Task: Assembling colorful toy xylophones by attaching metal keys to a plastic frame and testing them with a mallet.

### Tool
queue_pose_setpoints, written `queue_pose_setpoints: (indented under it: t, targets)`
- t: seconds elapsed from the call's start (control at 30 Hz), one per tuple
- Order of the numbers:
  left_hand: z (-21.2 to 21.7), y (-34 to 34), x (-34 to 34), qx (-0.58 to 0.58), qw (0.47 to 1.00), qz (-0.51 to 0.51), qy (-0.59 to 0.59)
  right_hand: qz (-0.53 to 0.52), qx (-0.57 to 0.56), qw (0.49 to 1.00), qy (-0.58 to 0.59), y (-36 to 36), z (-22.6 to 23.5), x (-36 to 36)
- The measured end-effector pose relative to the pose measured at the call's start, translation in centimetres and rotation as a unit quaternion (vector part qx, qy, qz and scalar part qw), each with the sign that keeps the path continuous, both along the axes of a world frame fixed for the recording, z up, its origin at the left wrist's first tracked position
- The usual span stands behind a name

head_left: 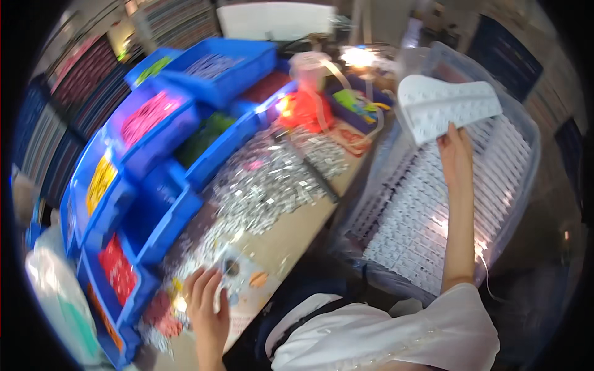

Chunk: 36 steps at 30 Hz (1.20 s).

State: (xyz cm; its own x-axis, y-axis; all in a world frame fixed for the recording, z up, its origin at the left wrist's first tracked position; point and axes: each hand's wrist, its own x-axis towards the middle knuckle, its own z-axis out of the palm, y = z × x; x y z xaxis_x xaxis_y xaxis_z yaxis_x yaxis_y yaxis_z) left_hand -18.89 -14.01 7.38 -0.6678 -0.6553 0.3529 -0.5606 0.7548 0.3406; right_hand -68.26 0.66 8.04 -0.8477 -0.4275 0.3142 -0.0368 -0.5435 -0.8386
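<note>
My right hand [455, 151] reaches out to the right and grips the near edge of a white moulded sheet [448, 105] with rows of small bumps. The sheet is tilted above a large clear plastic bin [537, 139], where many similar white ribbed pieces [414, 229] stand in close rows. My left hand [205, 303] is over the near end of the table, fingers apart, with nothing seen in it. Next to its fingertips lies a pale printed sheet [250, 278] with an orange spot. Small pink pieces [164, 315] are heaped to its left.
Blue open bins [162, 213] stand stacked along the left, holding pink, yellow, red and green pieces. A wide pile of small silvery pieces [266, 185] covers the middle of the table, with a dark bar [318, 177] across it. A red object [306, 111] and a bright lamp [359, 57] are behind.
</note>
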Motion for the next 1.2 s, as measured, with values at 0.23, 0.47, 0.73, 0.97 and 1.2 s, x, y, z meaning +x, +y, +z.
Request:
queue_pose_setpoints:
  t: [0.23,0.47,0.73,0.97,1.2]
  targets:
    - [0.1,1.1,0.3,0.080,0.961,0.094,0.246,0.631,0.311,0.679,0.209,-7.9,-2.6,19.6]
    - [-2.2,3.4,6.2,0.312,0.879,0.206,0.297,0.677,0.235,0.690,-0.104,-10.3,-6.3,32.5]
    - [-3.8,2.3,9.1,0.333,0.917,0.165,0.141,0.706,0.276,0.503,0.416,-8.1,-5.4,31.5]
    - [-4.2,-0.4,5.7,0.220,0.973,0.067,-0.017,0.480,0.246,0.616,0.573,-11.5,-2.5,28.3]
    - [-3.2,-0.4,4.3,0.178,0.980,0.043,-0.080,0.417,0.252,0.661,0.570,-15.0,-5.0,24.8]
